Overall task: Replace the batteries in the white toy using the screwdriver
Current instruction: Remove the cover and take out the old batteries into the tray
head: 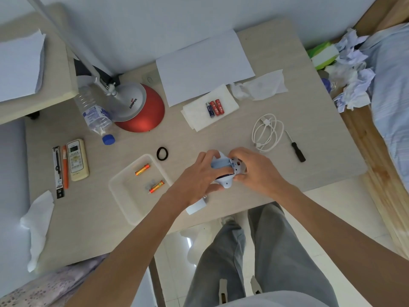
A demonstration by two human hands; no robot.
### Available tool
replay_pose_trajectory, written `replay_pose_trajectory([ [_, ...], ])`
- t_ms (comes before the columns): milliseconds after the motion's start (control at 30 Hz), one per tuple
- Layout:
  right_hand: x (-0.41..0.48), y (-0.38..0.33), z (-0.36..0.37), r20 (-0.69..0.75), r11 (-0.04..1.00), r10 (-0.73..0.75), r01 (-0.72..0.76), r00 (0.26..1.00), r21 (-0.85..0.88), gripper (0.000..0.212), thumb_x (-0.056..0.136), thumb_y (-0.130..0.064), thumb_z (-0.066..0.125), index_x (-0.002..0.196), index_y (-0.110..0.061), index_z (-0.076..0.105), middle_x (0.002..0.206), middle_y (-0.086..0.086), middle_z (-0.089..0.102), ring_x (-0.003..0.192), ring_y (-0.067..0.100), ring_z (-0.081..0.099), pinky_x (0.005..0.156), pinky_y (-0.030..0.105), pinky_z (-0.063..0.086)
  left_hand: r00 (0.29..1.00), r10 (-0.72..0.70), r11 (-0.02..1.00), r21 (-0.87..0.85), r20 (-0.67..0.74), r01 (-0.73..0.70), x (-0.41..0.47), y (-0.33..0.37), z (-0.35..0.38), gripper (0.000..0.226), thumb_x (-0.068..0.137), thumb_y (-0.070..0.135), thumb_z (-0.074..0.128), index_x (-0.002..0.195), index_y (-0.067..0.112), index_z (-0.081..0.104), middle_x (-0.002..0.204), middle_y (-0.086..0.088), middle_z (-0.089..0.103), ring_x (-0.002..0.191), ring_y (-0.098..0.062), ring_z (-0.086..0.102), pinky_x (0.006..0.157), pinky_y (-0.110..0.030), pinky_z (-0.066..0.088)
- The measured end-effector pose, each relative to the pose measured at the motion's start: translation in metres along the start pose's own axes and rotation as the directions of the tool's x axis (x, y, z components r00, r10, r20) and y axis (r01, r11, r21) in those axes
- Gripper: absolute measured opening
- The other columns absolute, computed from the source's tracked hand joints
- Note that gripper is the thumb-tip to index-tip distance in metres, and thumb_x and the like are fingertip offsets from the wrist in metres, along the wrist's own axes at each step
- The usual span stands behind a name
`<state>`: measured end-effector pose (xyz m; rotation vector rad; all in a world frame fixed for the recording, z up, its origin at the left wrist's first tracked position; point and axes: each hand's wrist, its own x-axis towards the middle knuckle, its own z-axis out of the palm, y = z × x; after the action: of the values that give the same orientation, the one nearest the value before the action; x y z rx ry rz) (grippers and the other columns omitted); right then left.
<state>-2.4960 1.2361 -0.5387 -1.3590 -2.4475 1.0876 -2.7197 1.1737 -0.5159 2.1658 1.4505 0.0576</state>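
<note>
Both hands cup the white toy (225,171) just above the worktop (309,165), left hand (197,176) and right hand (254,171) fingers clamped on it, battery bay open and facing up. Fresh batteries (215,109) lie beyond the fingers, long axes pointing away; the right hand is slightly nearer.

Toy (223,171) between hands: white. Screwdriver (297,150) right of right hand (254,171): black handle. Batteries beyond hands (215,108): two red, one dark blue. Batteries left of left hand (194,180) (142,169): orange-yellow, in white tray (124,196). Tabletop (221,138): pale woodgrain.
</note>
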Motion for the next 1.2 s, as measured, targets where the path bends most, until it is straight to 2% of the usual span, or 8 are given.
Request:
replay_pose_trajectory([
  [267,0.002,-0.001,-0.003,0.025,1.0,-0.001,0.001,1.0,-0.003,0.051,0.081,-0.024,0.088,0.124,-0.025,0.061,0.119,-0.012,0.067,0.091,0.009,0.059,0.077,0.027,0.048,1.0,0.025,1.0,0.011,-0.014,-0.024,0.006,-0.002,0.005,0.058,0.089,0.038,0.085,0.138,0.044,0.054,0.142,-0.006,0.034,0.124,-0.027,0.044,0.074,-0.033,0.063],
  [433,0.0,-0.002,-0.003,0.022,1.0,0.002,-0.002,1.0,-0.011,0.053,0.081,-0.023,0.088,0.126,-0.026,0.06,0.12,-0.01,0.069,0.095,0.016,0.066,0.079,0.031,0.054,0.999,0.01,1.0,0.026,-0.031,-0.009,0.005,0.0,0.012,0.06,0.088,0.039,0.087,0.137,0.044,0.053,0.142,-0.007,0.033,0.124,-0.028,0.044,0.077,-0.034,0.064],
  [667,-0.001,0.0,-0.001,0.008,1.0,0.023,-0.023,1.0,0.006,0.056,0.081,-0.023,0.09,0.128,-0.026,0.061,0.119,-0.009,0.07,0.098,0.015,0.067,0.086,0.035,0.059,0.996,-0.014,1.0,-0.029,-0.085,0.012,0.001,0.0,0.014,0.061,0.089,0.029,0.086,0.141,0.035,0.054,0.145,-0.009,0.036,0.126,-0.028,0.047,0.075,-0.036,0.066],
  [767,-0.001,0.001,0.0,0.012,0.999,0.036,-0.036,0.999,0.006,0.055,0.082,-0.029,0.091,0.128,-0.027,0.061,0.117,-0.01,0.071,0.098,0.013,0.067,0.088,0.037,0.059,0.991,-0.077,0.99,-0.128,-0.108,0.063,-0.004,-0.001,0.017,0.065,0.089,0.028,0.085,0.145,0.035,0.051,0.149,-0.006,0.035,0.129,-0.025,0.048,0.078,-0.039,0.066],
  [900,-0.003,0.001,0.003,0.02,0.998,0.052,-0.053,0.998,0.025,0.057,0.08,-0.03,0.09,0.129,-0.03,0.061,0.118,-0.014,0.071,0.101,0.01,0.068,0.087,0.035,0.058,0.956,-0.242,0.91,-0.38,-0.166,0.164,-0.011,0.007,0.024,0.051,0.094,0.053,0.073,0.14,0.032,0.064,0.147,0.004,0.038,0.129,-0.019,0.051,0.091,-0.043,0.063],
  [1033,-0.004,0.002,0.008,0.022,0.997,0.07,-0.071,0.997,0.032,0.055,0.081,-0.032,0.089,0.127,-0.034,0.059,0.115,-0.016,0.07,0.098,0.01,0.067,0.085,0.037,0.058,0.881,-0.385,0.866,-0.438,-0.274,0.242,-0.007,0.024,0.032,0.041,0.096,0.043,0.075,0.129,0.02,0.074,0.142,0.003,0.048,0.122,-0.018,0.058,0.091,-0.041,0.061],
  [1200,-0.005,0.002,0.01,0.007,0.997,0.075,-0.075,0.997,0.033,0.051,0.083,-0.039,0.087,0.126,-0.033,0.061,0.113,-0.014,0.07,0.095,0.012,0.066,0.084,0.038,0.057,0.824,-0.467,0.84,-0.451,-0.321,0.301,0.001,0.038,0.042,0.031,0.093,0.034,0.082,0.12,0.02,0.078,0.142,0.003,0.05,0.124,-0.02,0.055,0.094,-0.038,0.06],
])
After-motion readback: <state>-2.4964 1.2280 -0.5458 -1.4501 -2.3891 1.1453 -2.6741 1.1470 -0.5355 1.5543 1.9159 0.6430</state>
